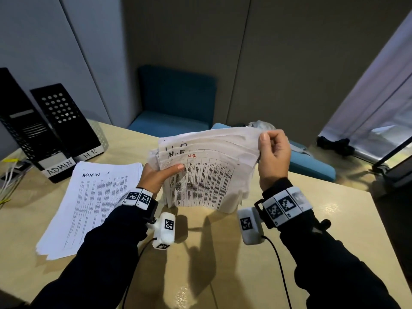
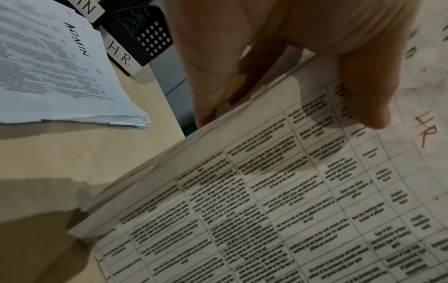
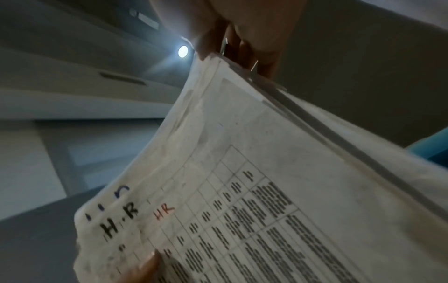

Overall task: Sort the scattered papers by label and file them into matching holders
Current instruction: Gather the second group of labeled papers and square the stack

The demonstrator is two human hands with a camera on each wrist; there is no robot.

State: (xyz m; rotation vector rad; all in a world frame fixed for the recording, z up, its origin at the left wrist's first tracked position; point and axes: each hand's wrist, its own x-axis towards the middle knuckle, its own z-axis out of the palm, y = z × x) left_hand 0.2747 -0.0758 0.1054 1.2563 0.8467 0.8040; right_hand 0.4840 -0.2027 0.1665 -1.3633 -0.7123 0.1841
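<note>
I hold a stack of crumpled papers marked HR (image 1: 205,172) upright above the table, bottom edge near the tabletop. My left hand (image 1: 159,175) grips its left edge, thumb across the printed table on the top sheet (image 2: 278,201). My right hand (image 1: 273,152) pinches the top right corner (image 3: 232,63). A flat stack of papers marked ADMIN (image 1: 93,206) lies on the table to the left, also seen in the left wrist view (image 2: 55,67). Two black perforated file holders stand at the far left: one labelled ADMIN (image 1: 29,134), one labelled HR (image 1: 69,121), (image 2: 140,38).
The light wooden table (image 1: 200,253) ends at an edge just behind the held stack. Blue seating (image 1: 176,101) sits beyond it. White and yellow cables (image 1: 9,175) lie at the far left. Wrist camera cables (image 1: 278,264) trail over the near tabletop.
</note>
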